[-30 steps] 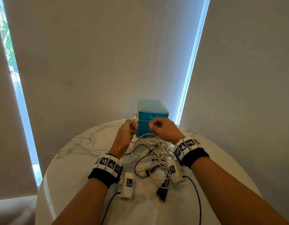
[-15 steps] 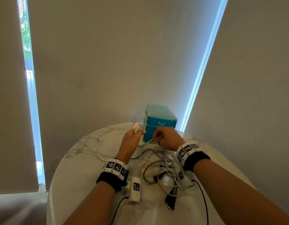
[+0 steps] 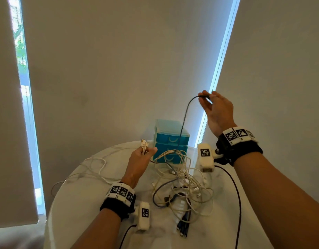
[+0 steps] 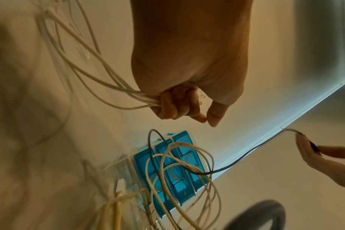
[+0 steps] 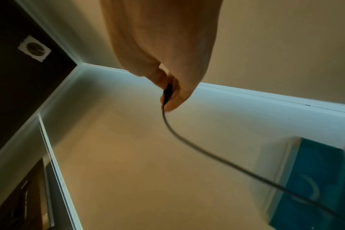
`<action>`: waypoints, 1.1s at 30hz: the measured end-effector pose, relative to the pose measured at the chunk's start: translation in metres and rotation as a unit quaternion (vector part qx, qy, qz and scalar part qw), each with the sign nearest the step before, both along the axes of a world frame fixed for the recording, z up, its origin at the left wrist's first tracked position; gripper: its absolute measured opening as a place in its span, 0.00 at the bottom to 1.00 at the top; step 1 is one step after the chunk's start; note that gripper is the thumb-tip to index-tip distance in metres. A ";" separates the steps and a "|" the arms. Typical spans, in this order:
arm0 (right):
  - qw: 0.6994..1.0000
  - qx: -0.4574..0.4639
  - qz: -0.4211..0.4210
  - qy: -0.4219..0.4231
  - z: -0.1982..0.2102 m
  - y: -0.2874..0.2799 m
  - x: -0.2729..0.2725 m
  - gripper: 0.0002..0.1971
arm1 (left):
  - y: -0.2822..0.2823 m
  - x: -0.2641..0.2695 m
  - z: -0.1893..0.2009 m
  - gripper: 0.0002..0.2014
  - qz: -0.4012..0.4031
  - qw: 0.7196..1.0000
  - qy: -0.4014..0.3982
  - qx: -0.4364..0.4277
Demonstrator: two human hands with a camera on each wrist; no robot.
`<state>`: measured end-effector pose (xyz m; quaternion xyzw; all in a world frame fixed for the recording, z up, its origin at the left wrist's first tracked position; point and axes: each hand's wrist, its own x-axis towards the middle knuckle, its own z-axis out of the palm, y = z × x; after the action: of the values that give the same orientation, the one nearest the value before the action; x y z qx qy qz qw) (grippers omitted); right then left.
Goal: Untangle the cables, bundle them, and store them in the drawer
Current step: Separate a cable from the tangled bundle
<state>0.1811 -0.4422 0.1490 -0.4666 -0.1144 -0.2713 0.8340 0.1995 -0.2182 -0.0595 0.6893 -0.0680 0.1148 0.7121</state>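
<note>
Head view: the right hand (image 3: pixel 218 112), raised above the blue drawer unit (image 3: pixel 170 141), pinches the end of a dark cable (image 3: pixel 182 126) that runs down into the tangle of cables (image 3: pixel 183 184) on the white table (image 3: pixel 79 203). Left wrist view: the left hand (image 4: pixel 187 87) has its fingers (image 4: pixel 173 107) curled round a bunch of white cables (image 4: pixel 93 73). Right wrist view: thumb and fingers (image 5: pixel 159 77) clamp the dark cable's plug, the drawer unit blurred at lower right.

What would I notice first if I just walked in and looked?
The right hand, raised high, pinches one end of a dark cable that runs down into the messy tangle of white cables on the round table. Behind the tangle stands a small blue drawer box.
</note>
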 end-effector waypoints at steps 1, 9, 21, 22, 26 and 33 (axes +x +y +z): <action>0.999 -0.023 0.020 0.018 -0.001 0.005 -0.005 0.18 | 0.000 0.000 -0.001 0.13 -0.001 1.000 -0.006 0.000; 0.991 -0.036 0.083 0.098 -0.086 0.033 -0.026 0.16 | -0.002 -0.017 0.011 0.13 -0.054 0.996 -0.073 0.017; 0.970 0.198 0.070 0.124 -0.175 0.019 -0.025 0.19 | -0.015 -0.027 0.008 0.08 -0.240 0.957 -0.051 0.156; 0.970 0.200 0.067 0.122 -0.179 0.018 -0.027 0.17 | -0.016 -0.026 0.006 0.05 -0.257 0.952 -0.042 0.163; 0.969 0.190 0.076 0.136 -0.187 0.015 -0.030 0.06 | -0.018 -0.030 0.005 0.10 -0.268 0.946 -0.031 0.178; 0.930 0.269 0.246 0.044 -0.166 0.014 -0.045 0.09 | -0.029 -0.024 0.000 0.17 -0.278 0.944 -0.056 0.169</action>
<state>0.1361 -0.4277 -0.0167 -0.1940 -0.1112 -0.0576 0.9730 0.1751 -0.2469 -0.0599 0.7457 -0.3151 -0.0628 0.5837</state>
